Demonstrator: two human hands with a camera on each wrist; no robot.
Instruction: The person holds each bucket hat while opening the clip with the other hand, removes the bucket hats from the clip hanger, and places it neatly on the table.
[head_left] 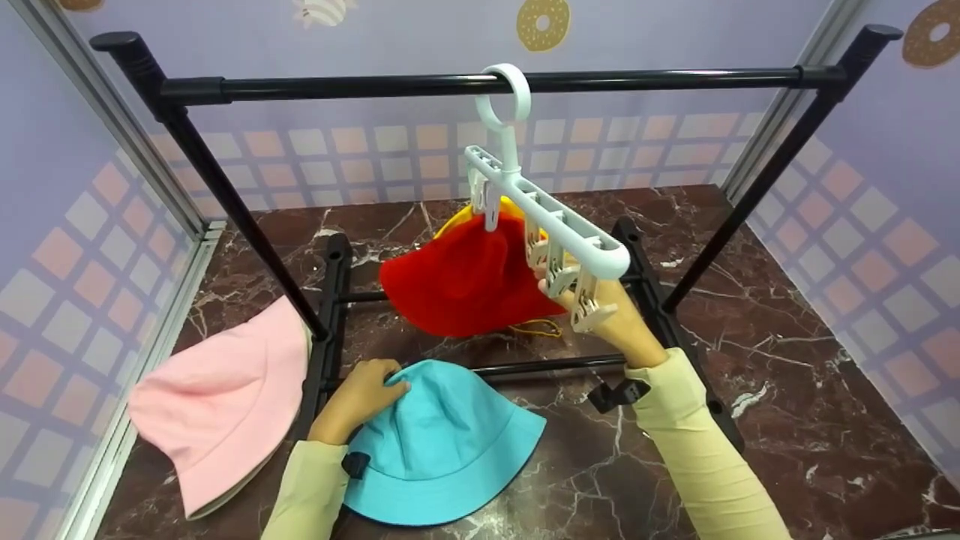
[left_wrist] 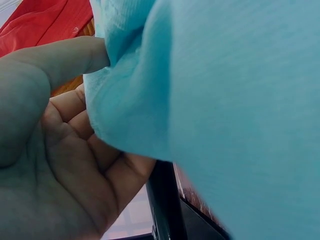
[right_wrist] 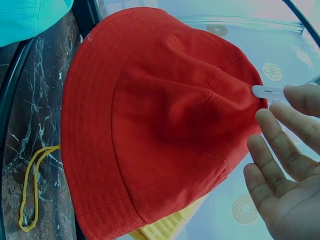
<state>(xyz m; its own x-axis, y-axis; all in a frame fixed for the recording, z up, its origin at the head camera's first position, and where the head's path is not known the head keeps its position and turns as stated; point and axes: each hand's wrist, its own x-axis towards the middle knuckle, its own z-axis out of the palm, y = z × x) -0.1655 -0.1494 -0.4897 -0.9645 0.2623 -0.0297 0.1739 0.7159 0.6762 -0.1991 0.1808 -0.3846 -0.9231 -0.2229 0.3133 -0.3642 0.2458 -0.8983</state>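
My left hand (head_left: 364, 397) pinches the crown of a light blue bucket hat (head_left: 446, 442) between thumb and fingers. The left wrist view shows the thumb (left_wrist: 75, 57) on the gathered cloth with the other fingers behind it. A red bucket hat (head_left: 472, 277) hangs by its crown from a white clip (right_wrist: 265, 92) of the clip hanger (head_left: 604, 260). Close beside that clip is my right hand (right_wrist: 295, 180), its fingers spread and holding nothing. From the head camera, the hanger's nearer clips partly cover this hand. Behind the red hat, a yellow hat (head_left: 454, 223) shows in part.
The hanger hooks over the top bar (head_left: 660, 79) of a black rack. A pink bucket hat (head_left: 225, 390) lies on the dark marble tabletop (head_left: 810, 420) at the left, by the rack's foot. Below the red hat dangles a yellow cord (right_wrist: 35, 195). Patterned walls enclose the table.
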